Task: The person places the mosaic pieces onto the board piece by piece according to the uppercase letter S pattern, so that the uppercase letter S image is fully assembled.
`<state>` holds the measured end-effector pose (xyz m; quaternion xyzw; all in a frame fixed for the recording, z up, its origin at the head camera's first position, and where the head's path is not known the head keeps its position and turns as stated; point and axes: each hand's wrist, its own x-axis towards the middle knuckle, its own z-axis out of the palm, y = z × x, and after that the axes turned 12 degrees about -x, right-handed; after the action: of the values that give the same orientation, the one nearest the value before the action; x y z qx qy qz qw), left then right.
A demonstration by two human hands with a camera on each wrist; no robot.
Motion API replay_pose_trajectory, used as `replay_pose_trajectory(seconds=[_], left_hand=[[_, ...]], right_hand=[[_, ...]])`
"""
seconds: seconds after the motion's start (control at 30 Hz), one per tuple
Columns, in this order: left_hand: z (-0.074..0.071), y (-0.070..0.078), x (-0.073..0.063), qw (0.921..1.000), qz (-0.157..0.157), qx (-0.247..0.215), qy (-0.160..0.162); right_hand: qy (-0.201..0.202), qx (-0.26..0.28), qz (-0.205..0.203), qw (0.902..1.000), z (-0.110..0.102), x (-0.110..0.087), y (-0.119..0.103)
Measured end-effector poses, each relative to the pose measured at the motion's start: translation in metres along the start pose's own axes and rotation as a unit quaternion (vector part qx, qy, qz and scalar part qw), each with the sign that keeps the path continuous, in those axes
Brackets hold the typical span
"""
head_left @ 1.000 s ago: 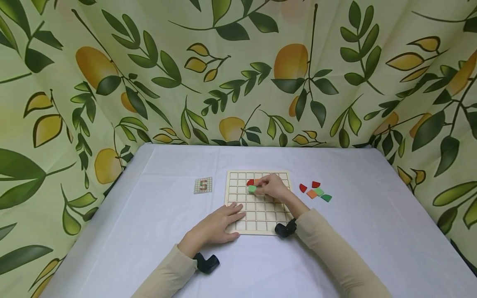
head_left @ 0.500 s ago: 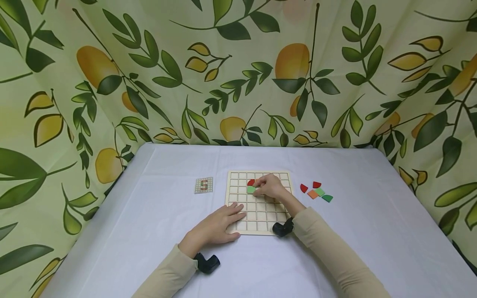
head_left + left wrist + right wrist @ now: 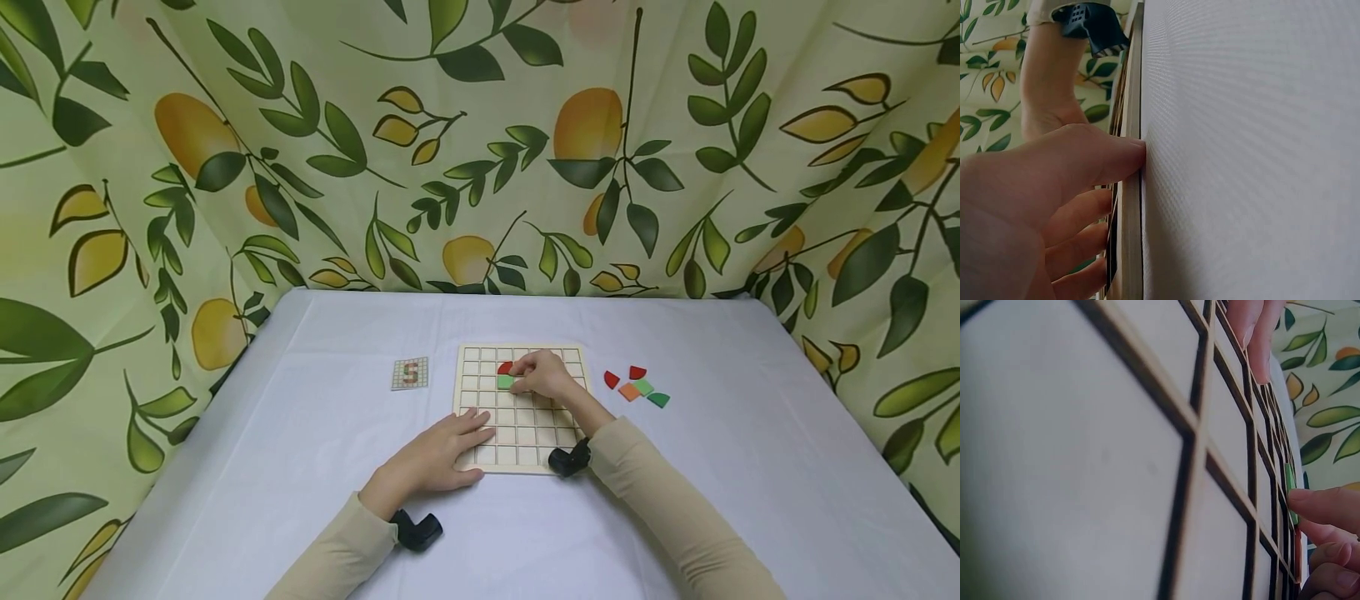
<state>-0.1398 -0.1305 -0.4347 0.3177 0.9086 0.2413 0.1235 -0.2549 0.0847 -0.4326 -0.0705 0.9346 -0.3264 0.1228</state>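
Note:
A light green square tile lies in a cell of the wooden grid board, directly below a red rounded piece. My right hand pinches the green tile at its right side, fingers curled. In the right wrist view the right hand's thumb meets the tile's edge. My left hand rests spread over the board's front left corner. The left wrist view shows the left thumb against the board's side. An orange piece beside the red one is mostly hidden by the right fingers.
Right of the board lie loose pieces: two red quarter-rounds, an orange square, a light green square and a dark green rounded piece. A small gridded pattern card lies left of the board on the white tablecloth.
The green tile, tilted in the right fingers a second ago, now lies flat in its cell, the right hand still at it. The left hand stays put.

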Motion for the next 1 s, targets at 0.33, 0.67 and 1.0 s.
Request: replay_pose_trajectory(seconds=[0.33,0.67,1.0], left_hand=[[0.001,0.000,0.000,1.0000,0.007,0.000,0.007],[0.001,0.000,-0.001,1.0000,-0.001,-0.003,0.003],[0.001,0.001,0.001,1.0000,-0.002,-0.006,0.002]], right_hand=[[0.004,0.017,-0.004,0.9998,-0.004,-0.007,0.005],[-0.009,0.076,-0.009,0.9970,-0.009,-0.026,0.015],[0.007,0.068,-0.002,0.9977,-0.026,-0.045,0.025]])
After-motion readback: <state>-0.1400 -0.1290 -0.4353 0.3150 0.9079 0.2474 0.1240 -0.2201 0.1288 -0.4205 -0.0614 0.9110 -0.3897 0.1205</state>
